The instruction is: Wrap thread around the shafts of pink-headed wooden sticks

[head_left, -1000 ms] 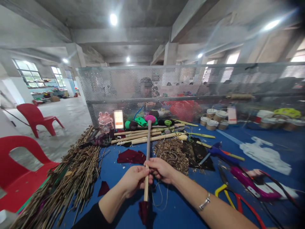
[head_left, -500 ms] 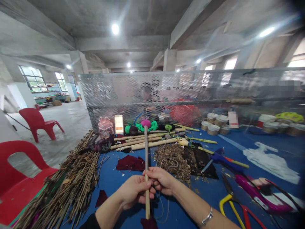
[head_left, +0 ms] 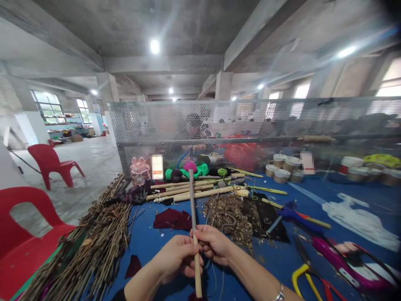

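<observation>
The left hand point(head_left: 175, 259) is wrapping its fingers around one bamboo stick point(head_left: 191, 200), and the right hand point(head_left: 214, 244) is pinching the same shaft just above. The slim, smooth stick is pointing toward twelve o'clock and is carrying a round pink knob, while its lower end is running off the bottom edge. A thin cord point(head_left: 215, 276) is dangling below, blurred. One maroon cloth point(head_left: 171, 218) is lying at eleven o'clock, a heap of shavings point(head_left: 230, 213) at one, and bundled twigs point(head_left: 94, 246) at nine. Two red plastic chairs point(head_left: 25, 234) are standing beyond.
</observation>
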{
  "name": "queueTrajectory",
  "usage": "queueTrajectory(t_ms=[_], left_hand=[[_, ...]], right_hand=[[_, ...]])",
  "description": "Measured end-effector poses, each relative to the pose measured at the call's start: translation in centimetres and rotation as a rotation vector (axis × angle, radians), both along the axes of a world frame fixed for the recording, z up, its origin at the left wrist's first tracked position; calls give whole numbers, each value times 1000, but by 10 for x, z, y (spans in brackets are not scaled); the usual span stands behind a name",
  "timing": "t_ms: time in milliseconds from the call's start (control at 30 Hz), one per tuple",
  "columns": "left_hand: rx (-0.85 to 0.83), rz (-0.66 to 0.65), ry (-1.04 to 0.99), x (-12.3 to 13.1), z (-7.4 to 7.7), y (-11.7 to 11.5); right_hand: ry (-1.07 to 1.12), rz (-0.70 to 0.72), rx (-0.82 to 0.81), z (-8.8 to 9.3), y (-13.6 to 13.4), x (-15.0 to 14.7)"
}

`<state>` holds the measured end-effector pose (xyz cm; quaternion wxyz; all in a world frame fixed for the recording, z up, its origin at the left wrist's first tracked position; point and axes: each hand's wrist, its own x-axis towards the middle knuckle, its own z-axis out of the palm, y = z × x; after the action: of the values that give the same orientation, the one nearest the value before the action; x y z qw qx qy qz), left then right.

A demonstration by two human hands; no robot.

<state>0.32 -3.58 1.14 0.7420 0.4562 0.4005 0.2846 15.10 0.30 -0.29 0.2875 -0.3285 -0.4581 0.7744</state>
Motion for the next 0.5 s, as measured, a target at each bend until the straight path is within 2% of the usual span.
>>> queueTrajectory(t_ms=[167, 233, 333, 400, 500], left_hand=[[158, 111, 246, 1, -9, -1], [143, 76, 190, -1, -8, -3], [33, -31, 45, -3, -2, -5], [-5, -53, 45, -3, -1, -5], [89, 19, 186, -2, -8, -2]], right_hand=[[-121, -129, 53, -9, -3, -10], [-99, -92, 22, -9, -4, -9], [-37, 0, -11, -5, -4, -6], [-47, -23, 6, -5, -5, -6], [-116, -125, 37, -8, -5, -9]])
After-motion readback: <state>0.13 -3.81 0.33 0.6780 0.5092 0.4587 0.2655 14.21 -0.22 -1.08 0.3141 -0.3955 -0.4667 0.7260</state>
